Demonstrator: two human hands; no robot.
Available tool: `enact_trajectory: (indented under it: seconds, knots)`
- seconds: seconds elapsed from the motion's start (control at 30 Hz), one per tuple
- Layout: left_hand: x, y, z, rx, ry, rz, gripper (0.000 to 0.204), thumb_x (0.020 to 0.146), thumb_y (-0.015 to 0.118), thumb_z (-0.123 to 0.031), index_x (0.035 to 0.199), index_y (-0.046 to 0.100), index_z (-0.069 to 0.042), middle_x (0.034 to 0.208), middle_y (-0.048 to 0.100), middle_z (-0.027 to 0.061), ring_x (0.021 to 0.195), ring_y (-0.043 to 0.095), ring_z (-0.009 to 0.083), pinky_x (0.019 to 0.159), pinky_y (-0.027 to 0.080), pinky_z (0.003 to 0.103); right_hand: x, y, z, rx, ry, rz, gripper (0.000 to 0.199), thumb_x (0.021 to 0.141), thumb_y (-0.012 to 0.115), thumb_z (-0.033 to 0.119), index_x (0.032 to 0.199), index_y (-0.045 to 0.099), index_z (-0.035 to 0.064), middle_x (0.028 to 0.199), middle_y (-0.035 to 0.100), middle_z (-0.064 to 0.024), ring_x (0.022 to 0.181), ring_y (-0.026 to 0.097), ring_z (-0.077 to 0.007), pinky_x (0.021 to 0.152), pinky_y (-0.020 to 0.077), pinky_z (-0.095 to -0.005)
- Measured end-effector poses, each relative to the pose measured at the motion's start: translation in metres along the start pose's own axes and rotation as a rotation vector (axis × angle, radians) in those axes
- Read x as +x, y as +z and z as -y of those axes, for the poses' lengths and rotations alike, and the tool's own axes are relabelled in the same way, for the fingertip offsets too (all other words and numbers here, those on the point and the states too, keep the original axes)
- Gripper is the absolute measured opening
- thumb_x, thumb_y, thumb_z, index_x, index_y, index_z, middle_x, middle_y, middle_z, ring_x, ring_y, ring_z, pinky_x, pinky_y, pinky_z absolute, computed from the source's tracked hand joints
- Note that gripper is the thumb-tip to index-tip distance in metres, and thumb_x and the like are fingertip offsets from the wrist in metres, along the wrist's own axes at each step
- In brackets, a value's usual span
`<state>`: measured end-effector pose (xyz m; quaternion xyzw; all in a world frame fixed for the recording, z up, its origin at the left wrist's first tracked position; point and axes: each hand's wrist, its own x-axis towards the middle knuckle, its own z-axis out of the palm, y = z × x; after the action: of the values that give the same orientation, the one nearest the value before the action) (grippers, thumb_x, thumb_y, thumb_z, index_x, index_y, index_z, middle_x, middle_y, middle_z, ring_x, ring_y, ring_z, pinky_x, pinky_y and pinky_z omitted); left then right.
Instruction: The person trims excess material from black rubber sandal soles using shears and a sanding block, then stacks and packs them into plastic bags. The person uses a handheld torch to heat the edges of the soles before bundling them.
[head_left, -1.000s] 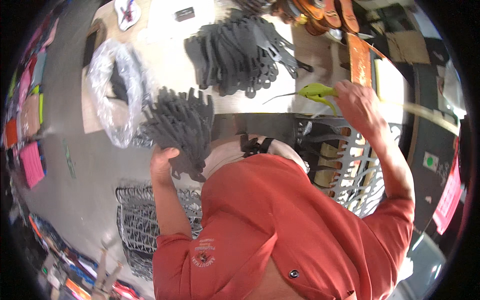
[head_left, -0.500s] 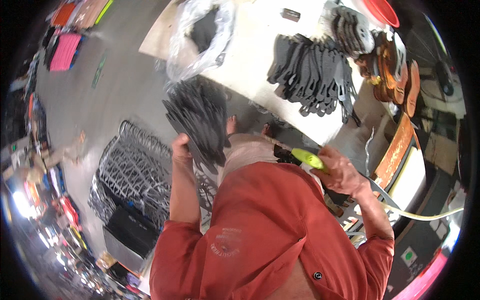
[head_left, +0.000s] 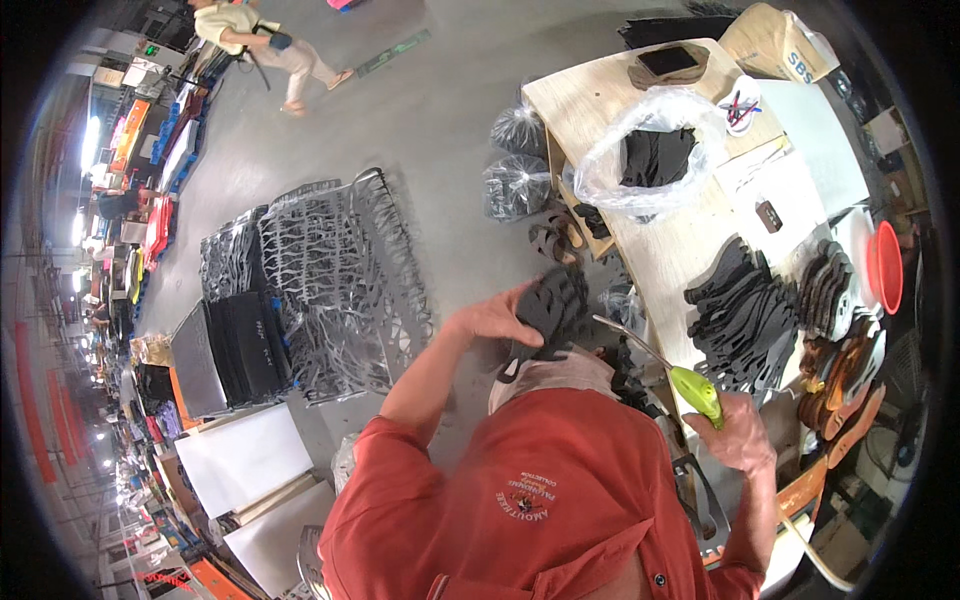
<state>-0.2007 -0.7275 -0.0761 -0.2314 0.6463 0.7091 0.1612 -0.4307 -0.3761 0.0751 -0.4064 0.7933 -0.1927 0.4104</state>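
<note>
My left hand point(head_left: 497, 318) grips a bunch of flat black cut-out pieces point(head_left: 556, 302) in front of my waist, thumb on top. In my right hand point(head_left: 737, 436) is a lime-green-handled tool point(head_left: 697, 396); its long thin metal shaft points up and left toward the bunch, apart from it. Past the tool, a fanned pile of similar black cut-out pieces point(head_left: 745, 320) lies on the pale table point(head_left: 575, 90). Farther along the table, an opened clear plastic bag point(head_left: 705, 115) holds more black pieces.
Brown and black sole-shaped pieces point(head_left: 835, 375) and a red basin point(head_left: 884, 268) are at the right. A phone point(head_left: 667, 62) lies at the table's far end. Bundled black strapping-like sheets point(head_left: 320, 280) stand on the floor at left. Another person point(head_left: 275, 45) walks at far left.
My view has swung left. The black bunch has come closer to the tool, whose metal shaft now shows. A walking person has come into view.
</note>
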Motion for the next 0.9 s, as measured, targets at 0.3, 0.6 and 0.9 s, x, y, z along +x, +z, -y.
enact_trajectory:
  seconds: [0.3, 0.6, 0.9]
  knots:
    - [0.014, 0.024, 0.014, 0.388, 0.09, 0.102, 0.103, 0.07, 0.083, -0.023, 0.158, 0.034, -0.002, 0.144, 0.059, 0.0151, 0.13, 0.057, 0.0279, 0.113, 0.043, 0.037, 0.034, -0.007, -0.006, -0.144, -0.146, 0.155, 0.028, 0.09, 0.072, 0.026, 0.103, 0.069, 0.002, 0.081, 0.068, -0.0246, 0.079, 0.068, -0.0452, 0.07, 0.0535, -0.0484]
    - [0.033, -0.007, 0.017, -0.993, 0.261, -0.176, 0.074, 0.077, 0.079, -0.038, 0.136, 0.058, 0.002, 0.118, 0.072, 0.0156, 0.106, 0.071, 0.0318, 0.095, 0.058, 0.042, 0.019, 0.033, -0.015, -0.017, 0.05, 0.089, 0.033, 0.093, 0.072, 0.031, 0.11, 0.071, 0.003, 0.085, 0.07, -0.0236, 0.075, 0.069, -0.0406, 0.07, 0.0546, -0.0445]
    - [0.115, -0.008, -0.054, -1.197, 0.692, -0.29, 0.07, 0.089, 0.067, -0.05, 0.141, 0.054, -0.003, 0.133, 0.064, 0.0148, 0.119, 0.063, 0.0334, 0.103, 0.052, 0.047, 0.002, 0.039, 0.001, 0.288, 0.024, -0.144, 0.023, 0.09, 0.075, 0.015, 0.108, 0.072, 0.0012, 0.086, 0.075, -0.0164, 0.074, 0.07, -0.0208, 0.071, 0.0546, -0.0354]
